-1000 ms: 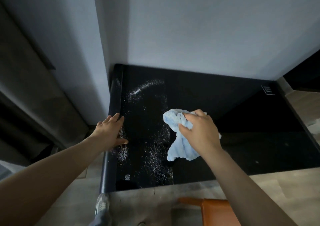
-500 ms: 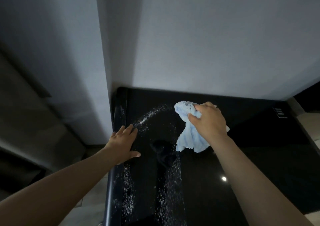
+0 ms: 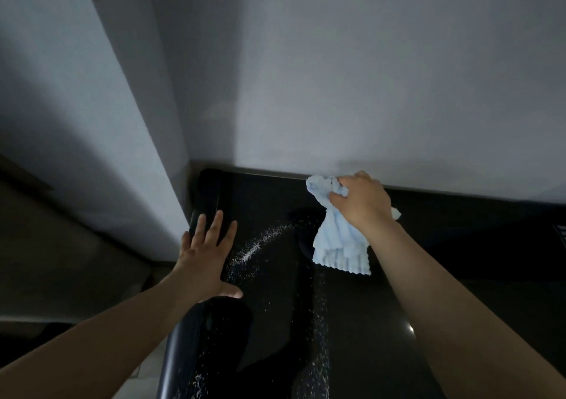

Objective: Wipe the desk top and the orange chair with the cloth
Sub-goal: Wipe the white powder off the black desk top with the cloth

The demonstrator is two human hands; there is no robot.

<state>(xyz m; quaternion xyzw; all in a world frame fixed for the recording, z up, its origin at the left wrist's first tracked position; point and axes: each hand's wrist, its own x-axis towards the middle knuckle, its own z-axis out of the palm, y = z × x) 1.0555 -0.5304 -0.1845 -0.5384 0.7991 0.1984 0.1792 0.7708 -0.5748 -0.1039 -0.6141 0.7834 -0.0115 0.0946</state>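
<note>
The glossy black desk top [image 3: 459,276] fills the lower part of the view. A streak of white crumbs [image 3: 260,242] curves across it, and more crumbs [image 3: 318,331] trail toward me. My right hand [image 3: 361,204] is shut on a bunched light blue cloth [image 3: 340,245] at the desk's far edge, against the wall; the cloth's loose end lies on the desk. My left hand [image 3: 208,251] rests flat with fingers spread on the desk near its left edge. The orange chair is out of view.
A pale grey wall [image 3: 337,77] rises straight behind the desk. A wall corner [image 3: 165,153] juts out at the left, beside the desk's rounded left edge [image 3: 174,346]. A white-marked label [image 3: 560,233] sits at the desk's right edge of view.
My right hand has pushed the cloth away from me to the desk's far edge. My left hand has slid forward along the left edge. The view has tilted up, so the chair has dropped out.
</note>
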